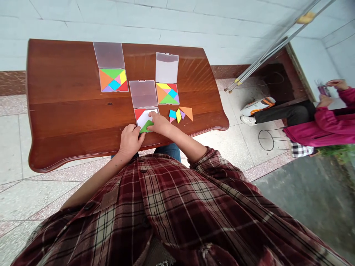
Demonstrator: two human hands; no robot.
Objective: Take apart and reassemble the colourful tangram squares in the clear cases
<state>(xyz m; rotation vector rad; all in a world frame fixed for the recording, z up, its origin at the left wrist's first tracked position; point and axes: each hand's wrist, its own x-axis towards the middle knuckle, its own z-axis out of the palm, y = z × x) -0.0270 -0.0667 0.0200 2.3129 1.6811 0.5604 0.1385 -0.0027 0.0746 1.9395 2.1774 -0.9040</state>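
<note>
An open tangram box (135, 119) lies near the front edge of the table, its clear lid (143, 94) folded back. Inside are a red triangle (139, 113) in the upper left corner and a green triangle (145, 127) at the bottom, with white base showing between them. My left hand (130, 139) is closed at the box's lower left corner, fingers against its edge. Over the box's right side, my right hand (160, 123) has its thumb on the green triangle and its fingers bent. Just right of it lie loose pieces, among them an orange triangle (187, 112) and a yellow parallelogram (178, 115).
Two more open boxes, one filled tangram (113, 80) at the back left and another filled tangram (168, 93) beyond my right hand, share the wooden table (66, 111). To the right sits a person in a magenta jacket (330, 123). Poles (257, 61) lean against the wall.
</note>
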